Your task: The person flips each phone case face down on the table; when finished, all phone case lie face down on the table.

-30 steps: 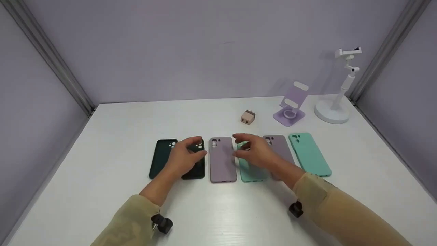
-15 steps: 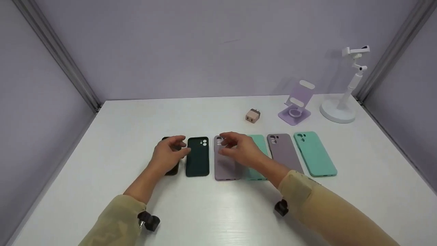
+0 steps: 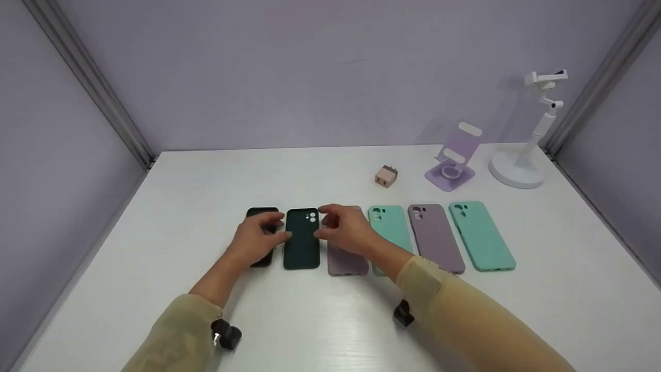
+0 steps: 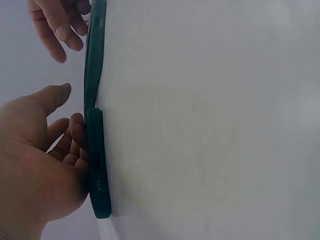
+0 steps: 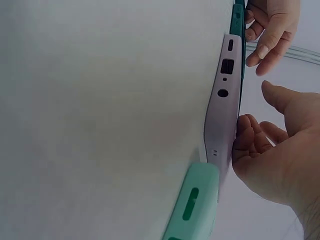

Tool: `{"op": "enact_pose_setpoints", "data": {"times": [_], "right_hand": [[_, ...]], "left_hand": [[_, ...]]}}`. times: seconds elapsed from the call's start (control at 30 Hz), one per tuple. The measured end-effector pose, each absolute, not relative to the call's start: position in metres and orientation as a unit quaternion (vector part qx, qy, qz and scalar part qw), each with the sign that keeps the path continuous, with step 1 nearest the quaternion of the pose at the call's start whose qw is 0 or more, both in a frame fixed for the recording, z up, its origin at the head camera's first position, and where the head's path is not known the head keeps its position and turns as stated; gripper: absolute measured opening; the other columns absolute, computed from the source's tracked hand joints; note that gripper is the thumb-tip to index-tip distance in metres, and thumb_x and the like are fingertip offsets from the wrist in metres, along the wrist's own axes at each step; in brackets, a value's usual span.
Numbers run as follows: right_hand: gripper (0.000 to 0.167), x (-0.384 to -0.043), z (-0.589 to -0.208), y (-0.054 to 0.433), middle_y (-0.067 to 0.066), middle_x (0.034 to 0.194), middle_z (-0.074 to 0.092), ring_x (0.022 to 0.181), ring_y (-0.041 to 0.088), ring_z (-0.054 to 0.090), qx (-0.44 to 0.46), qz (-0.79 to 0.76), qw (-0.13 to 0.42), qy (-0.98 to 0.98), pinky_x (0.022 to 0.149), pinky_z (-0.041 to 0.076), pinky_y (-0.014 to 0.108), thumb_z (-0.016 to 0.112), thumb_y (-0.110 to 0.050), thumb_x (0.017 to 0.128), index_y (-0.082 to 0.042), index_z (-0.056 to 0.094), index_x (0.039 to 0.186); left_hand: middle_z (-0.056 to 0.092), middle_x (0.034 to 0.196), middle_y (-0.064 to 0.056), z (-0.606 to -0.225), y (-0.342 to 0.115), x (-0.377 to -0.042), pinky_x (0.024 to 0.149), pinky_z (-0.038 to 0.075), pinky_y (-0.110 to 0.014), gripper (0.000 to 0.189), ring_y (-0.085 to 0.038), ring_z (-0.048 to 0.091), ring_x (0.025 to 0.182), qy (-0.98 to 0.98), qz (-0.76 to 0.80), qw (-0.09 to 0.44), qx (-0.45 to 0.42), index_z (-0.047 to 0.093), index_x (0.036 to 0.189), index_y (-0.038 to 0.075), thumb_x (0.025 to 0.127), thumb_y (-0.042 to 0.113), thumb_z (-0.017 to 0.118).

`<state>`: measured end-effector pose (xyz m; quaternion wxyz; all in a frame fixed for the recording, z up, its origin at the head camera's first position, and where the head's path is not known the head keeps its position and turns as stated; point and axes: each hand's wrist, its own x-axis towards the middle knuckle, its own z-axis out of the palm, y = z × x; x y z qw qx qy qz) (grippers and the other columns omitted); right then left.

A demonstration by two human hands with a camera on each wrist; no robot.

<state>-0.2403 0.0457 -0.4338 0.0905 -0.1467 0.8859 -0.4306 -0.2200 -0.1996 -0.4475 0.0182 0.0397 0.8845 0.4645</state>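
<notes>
A row of phone cases lies on the white table. My left hand (image 3: 253,237) is over the leftmost dark green phone case (image 3: 262,261), hiding much of it, with nothing in its fingers. Beside it lies a second dark green phone case (image 3: 301,243), camera cutouts at its top right. My right hand (image 3: 348,230) hovers over a mauve phone case (image 3: 348,262). Its thumb and index finger reach to the second green case's right edge, held apart around nothing. In the right wrist view, the loosely bent fingers of the right hand (image 5: 285,145) are close over the mauve case.
To the right lie a mint phone case (image 3: 388,222), another mauve phone case (image 3: 438,240) and another mint phone case (image 3: 483,237). Behind them stand a pink charger plug (image 3: 386,176), a purple phone stand (image 3: 454,155) and a white phone holder (image 3: 518,168). Walls (image 3: 310,77) enclose the table.
Both hands have moved left: the left from the second green case to the leftmost one, the right from the mint case to the mauve one. The cases keep their order.
</notes>
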Motion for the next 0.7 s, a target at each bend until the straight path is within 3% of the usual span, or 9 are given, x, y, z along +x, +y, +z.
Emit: {"op": "enact_pose_setpoints", "data": {"times": [0.3,0.7], "right_hand": [[0.061,-0.2417,-0.4346,0.0432,0.002,0.117,0.066,0.105,0.021,0.059,-0.143,-0.404,0.122,0.895,0.094,0.054,0.034,0.084,-0.022,0.094,-0.011,0.060,0.149],[0.065,-0.2388,-0.4397,0.0450,0.004,0.122,0.061,0.110,0.021,0.056,-0.174,-0.382,0.116,0.900,0.098,0.051,0.036,0.086,-0.021,0.093,-0.011,0.059,0.152]], "left_hand": [[0.068,0.137,-0.012,-0.4528,-0.1977,-0.2227,0.117,0.040,-0.052,0.058,-0.031,0.059,0.133,0.902,0.427,0.026,0.052,0.062,0.149,0.009,0.096,0.024,0.081],[0.064,0.137,-0.013,-0.4523,-0.1933,-0.2206,0.113,0.045,-0.049,0.061,-0.029,0.060,0.126,0.919,0.389,0.022,0.057,0.061,0.150,0.010,0.095,0.025,0.083]]}}
